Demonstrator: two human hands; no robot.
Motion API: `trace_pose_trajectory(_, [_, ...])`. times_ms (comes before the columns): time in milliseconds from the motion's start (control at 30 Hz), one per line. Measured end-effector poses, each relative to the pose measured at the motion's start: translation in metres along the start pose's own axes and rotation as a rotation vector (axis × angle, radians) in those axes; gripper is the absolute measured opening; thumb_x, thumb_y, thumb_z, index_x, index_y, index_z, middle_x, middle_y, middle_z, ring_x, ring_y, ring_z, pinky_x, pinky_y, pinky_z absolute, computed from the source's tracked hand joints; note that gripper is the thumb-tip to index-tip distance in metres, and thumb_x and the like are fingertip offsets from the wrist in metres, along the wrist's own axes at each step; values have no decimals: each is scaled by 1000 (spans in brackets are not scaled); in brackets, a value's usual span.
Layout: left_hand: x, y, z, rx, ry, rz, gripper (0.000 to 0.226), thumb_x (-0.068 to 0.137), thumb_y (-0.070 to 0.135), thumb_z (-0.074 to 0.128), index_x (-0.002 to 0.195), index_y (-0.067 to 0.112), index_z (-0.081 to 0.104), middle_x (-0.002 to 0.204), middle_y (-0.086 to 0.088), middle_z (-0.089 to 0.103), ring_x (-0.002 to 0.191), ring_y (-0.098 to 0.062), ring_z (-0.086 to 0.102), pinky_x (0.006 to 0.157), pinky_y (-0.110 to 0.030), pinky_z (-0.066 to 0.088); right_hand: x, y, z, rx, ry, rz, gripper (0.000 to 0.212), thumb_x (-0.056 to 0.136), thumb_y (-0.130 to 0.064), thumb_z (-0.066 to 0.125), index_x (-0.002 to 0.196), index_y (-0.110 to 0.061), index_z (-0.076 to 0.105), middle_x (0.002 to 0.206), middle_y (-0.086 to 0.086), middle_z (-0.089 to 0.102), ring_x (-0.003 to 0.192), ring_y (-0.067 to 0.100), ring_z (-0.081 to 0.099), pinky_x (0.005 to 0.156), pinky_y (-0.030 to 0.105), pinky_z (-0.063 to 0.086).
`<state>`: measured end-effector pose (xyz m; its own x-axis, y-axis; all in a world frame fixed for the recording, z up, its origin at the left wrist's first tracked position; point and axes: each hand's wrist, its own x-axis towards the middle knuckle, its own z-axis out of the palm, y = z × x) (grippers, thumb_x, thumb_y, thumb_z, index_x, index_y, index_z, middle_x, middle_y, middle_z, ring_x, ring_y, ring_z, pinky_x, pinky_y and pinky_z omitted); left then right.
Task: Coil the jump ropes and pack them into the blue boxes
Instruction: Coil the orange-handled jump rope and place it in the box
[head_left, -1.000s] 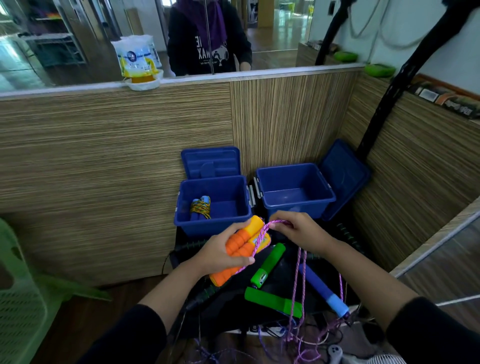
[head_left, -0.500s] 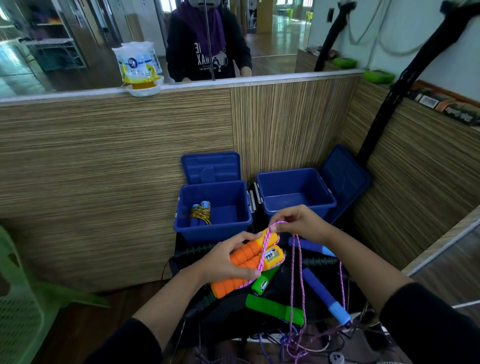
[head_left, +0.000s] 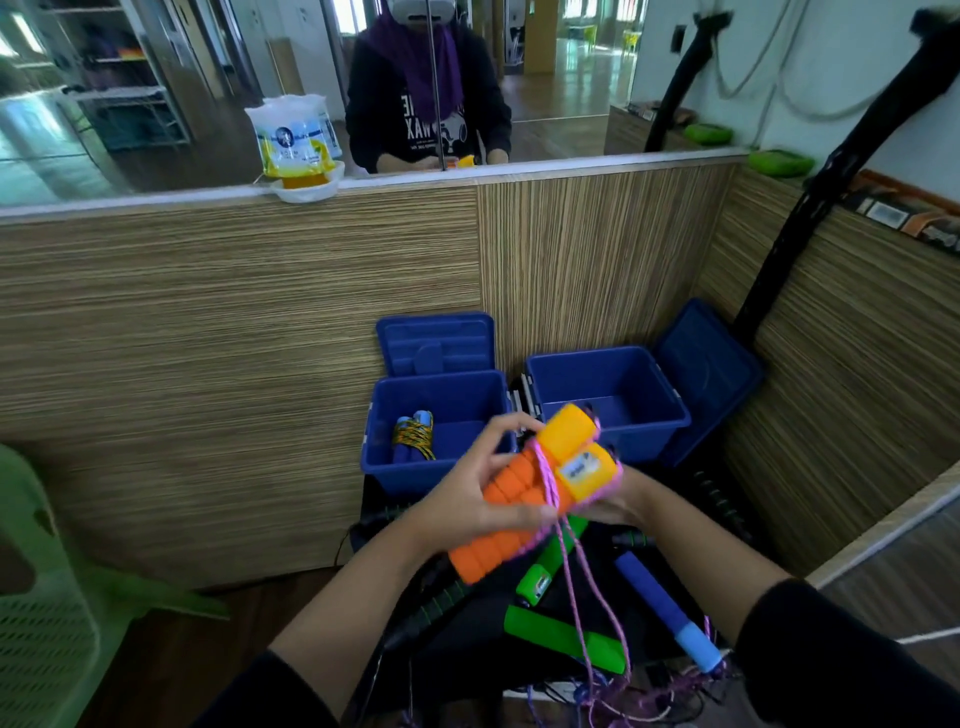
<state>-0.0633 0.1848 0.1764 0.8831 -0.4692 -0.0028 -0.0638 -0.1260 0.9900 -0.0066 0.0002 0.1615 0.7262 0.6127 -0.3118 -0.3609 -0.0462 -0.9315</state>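
Orange handles (head_left: 524, 499) gripped by left hand (head_left: 467, 499); right hand (head_left: 618, 499) winds pink cord (head_left: 576, 587), grip hidden. Next: finish coil, box it.

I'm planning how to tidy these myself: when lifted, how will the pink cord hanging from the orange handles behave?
Probably floppy: the pink cord hangs limp from the orange handles that the left hand grips. Likely to tangle, since its lower end lies in a loose heap. It looks thin and braided, so probably light, trailing after the handles rather than holding any shape.
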Motion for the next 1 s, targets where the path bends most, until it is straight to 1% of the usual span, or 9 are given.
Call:
trace_pose_trajectory(100, [8, 3, -26, -25, 228, 12, 70, 70, 12, 84, 123, 30, 43, 106, -16, 68, 85, -22, 70, 70, -34, 56, 7, 27, 10, 26, -17, -68, 20, 90, -31, 58, 77, -17, 64, 54, 3, 44, 46, 12, 38, 49, 23, 38])
trace_pose_trajectory(200, [6, -12, -56, 4, 442, -55, 63, 67, 14, 84, 115, 35, 48, 102, -16, 69, 75, -20, 71, 59, -33, 56, -5, 51, 8, -209, 72, -43, 28, 99, -25, 44, 101, -8, 67, 52, 2, 44, 43, 10, 42, 48, 20, 41])
trace_pose_trajectory(300, [0, -34, -71, 61, 538, -149, 60, 61, 33, 90, 107, 43, 52, 103, -14, 70, 78, -28, 72, 62, -44, 60, -17, 54, 2, -445, 92, -88, 20, 97, -24, 50, 91, -18, 68, 53, -5, 45, 48, 9, 45, 53, 25, 41])
trace_pose_trajectory(367, [-1, -49, -68, 86, 471, -223, 65, 49, 48, 90, 102, 46, 53, 104, -12, 69, 79, -26, 72, 65, -44, 60, -17, 42, -7, -664, 151, -165, 17, 92, -31, 56, 79, -31, 67, 57, -8, 54, 56, 4, 49, 59, 28, 41])
trace_pose_trajectory(433, [0, -60, -58, 99, 329, -274, 68, 43, 53, 91, 100, 48, 53, 104, -11, 69, 80, -23, 71, 68, -41, 60, -17, 23, -11, -743, 188, -228, 15, 86, -35, 57, 75, -32, 67, 69, -4, 63, 66, 5, 52, 66, 31, 43])
trace_pose_trajectory(633, [4, -41, -7, 54, -52, -231, 54, 71, 15, 85, 107, 38, 52, 113, -15, 67, 96, -25, 68, 89, -42, 55, -7, -22, -23, -659, 115, -247, 6, 89, -13, 63, 86, -8, 66, 75, -3, 61, 71, 6, 55, 71, 25, 44])
trace_pose_trajectory(733, [1, -26, -9, 0, -97, -218, 51, 75, 11, 81, 108, 40, 54, 118, -14, 67, 106, -31, 66, 94, -44, 52, -7, -30, -32, -420, 33, -176, 16, 87, -11, 64, 93, 3, 65, 82, 8, 63, 77, 14, 59, 74, 25, 48])
trace_pose_trajectory(867, [-5, -18, -12, -7, -120, -237, 57, 80, 1, 75, 125, 16, 43, 116, -15, 68, 101, -27, 67, 93, -43, 53, -2, -36, -35, -409, -15, -107, 19, 83, -15, 68, 93, 1, 69, 82, 9, 65, 74, 15, 58, 69, 24, 45])
trace_pose_trajectory(1000, [-7, -10, -11, -1, -121, -181, 62, 81, 2, 74, 129, 24, 40, 119, -16, 66, 104, -28, 66, 92, -44, 53, 1, -33, -32, -181, -44, -46, 20, 82, -17, 66, 92, 0, 68, 81, 9, 67, 76, 18, 61, 76, 27, 49])
